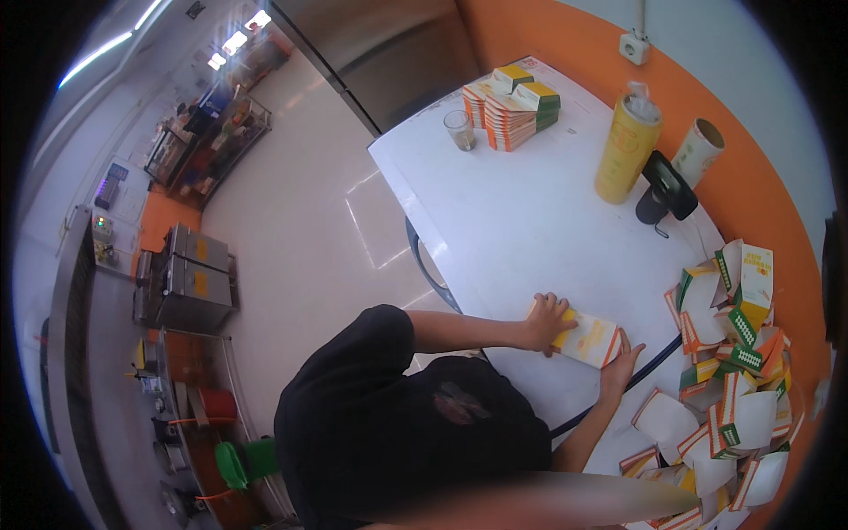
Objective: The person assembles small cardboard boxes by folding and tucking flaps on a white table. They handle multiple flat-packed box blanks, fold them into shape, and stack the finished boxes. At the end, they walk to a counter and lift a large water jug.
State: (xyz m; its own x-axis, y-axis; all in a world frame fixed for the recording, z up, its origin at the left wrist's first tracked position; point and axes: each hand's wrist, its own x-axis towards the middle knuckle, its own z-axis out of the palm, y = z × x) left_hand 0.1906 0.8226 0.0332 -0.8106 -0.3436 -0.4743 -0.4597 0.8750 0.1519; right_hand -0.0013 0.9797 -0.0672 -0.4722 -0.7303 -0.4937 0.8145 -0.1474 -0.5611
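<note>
A yellow-and-white paper food box (586,339) with an orange-striped end lies at the near edge of the white table. My left hand (547,325) grips its left end, fingers bent over the top. At the opposite end, my right hand (621,367) presses against the striped side with its thumb and fingers around the corner. Part of the right hand's fingers is hidden behind the box. To the right is a loose heap of opened paper boxes (746,420) in white, orange, green and yellow.
Nested stacks of paper boxes (521,110) stand at the far end beside a glass (459,130). A yellow cylinder (629,150), a cardboard tube (700,150) and a phone on a black stand (669,185) line the wall side. A blurred pale shape crosses the bottom.
</note>
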